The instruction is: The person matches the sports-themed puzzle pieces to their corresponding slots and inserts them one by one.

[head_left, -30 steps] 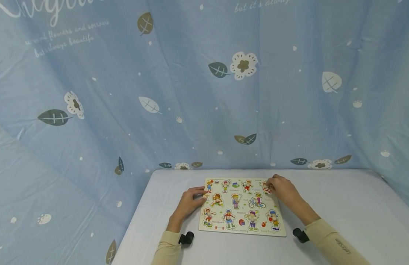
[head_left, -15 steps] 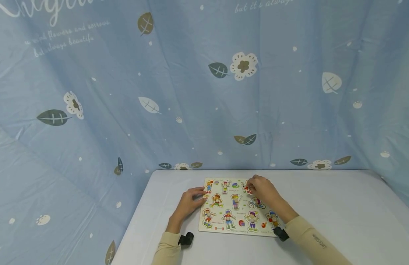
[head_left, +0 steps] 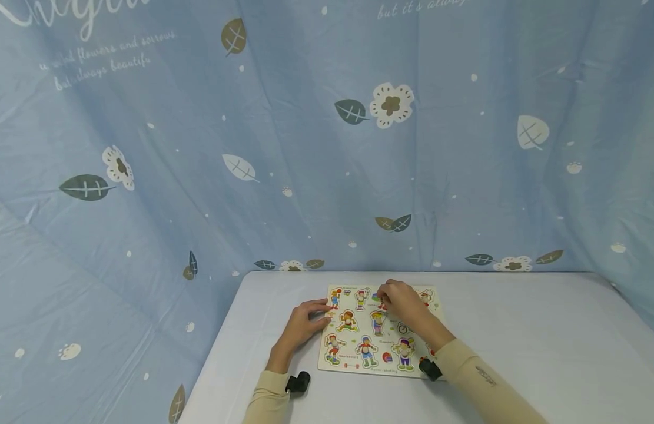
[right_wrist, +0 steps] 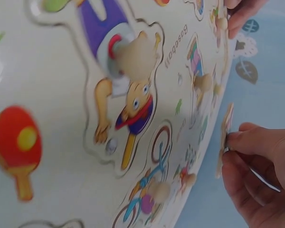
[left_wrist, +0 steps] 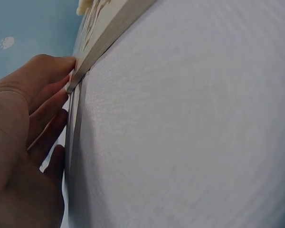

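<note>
A cream wooden peg puzzle board (head_left: 358,370) with painted sports figures lies flat on the table. My left hand (head_left: 304,323) rests at its left edge, its thumb and fingertips touching the rim; in the left wrist view, the fingers (left_wrist: 47,114) extend loosely along that edge. Over the upper middle of the board, my right hand (head_left: 406,303) pinches a puzzle piece (right_wrist: 225,142). The right wrist view shows this thin piece edge-on between thumb and fingers, apart from the board. Its printed face is mostly hidden. The baseball figure (head_left: 404,353) and golf figure (head_left: 378,324) sit in their cut-outs.
White cloth covers the table (head_left: 528,330) on both sides of the board. A blue patterned curtain (head_left: 305,147) hangs behind and to the left. Wooden knobs (right_wrist: 137,59) stand up from the seated pieces.
My right hand has moved left from the board's upper right corner, past the football figure's place, and now carries a piece. The left hand and the board have stayed put.
</note>
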Available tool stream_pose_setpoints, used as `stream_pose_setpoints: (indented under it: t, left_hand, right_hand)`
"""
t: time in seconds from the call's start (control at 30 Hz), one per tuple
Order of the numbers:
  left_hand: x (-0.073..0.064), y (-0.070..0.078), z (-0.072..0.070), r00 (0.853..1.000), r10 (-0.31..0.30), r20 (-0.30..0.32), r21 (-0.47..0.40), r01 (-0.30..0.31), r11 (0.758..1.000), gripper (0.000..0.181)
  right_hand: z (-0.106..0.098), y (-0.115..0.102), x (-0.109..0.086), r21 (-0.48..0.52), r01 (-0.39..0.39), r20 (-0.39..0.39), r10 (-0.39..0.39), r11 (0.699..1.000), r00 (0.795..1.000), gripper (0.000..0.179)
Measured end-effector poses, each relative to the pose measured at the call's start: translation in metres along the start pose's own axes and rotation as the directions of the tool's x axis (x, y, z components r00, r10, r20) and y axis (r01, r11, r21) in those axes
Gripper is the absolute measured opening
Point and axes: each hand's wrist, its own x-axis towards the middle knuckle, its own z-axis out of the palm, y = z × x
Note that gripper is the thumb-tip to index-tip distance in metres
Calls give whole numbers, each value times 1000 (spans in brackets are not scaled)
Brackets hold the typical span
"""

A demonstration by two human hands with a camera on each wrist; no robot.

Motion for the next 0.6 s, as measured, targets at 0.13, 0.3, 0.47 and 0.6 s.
stream_pose_setpoints:
  t: [0.13,0.3,0.47,0.6]
  left_hand:
    - [0,1,-1,1000,-6,3,-7,6,1000,29]
    - [1,1,-1,1000,-6,7,-8,6,1000,29]
    - [1,1,-2,1000,1,6,-7,-1,1000,30]
    - [1,1,-2,1000,8,8,-5,-8,1000,30]
  right_hand:
    - [2,-5,6,29,3,21,-4,1000,1000,9]
    - [7,-10,14,48,34,17,-35,998,999,9]
    - [14,-16,22,74,83,8,-83,994,996,10]
    - [18,-22,27,102,110,19,-113,989,993,10]
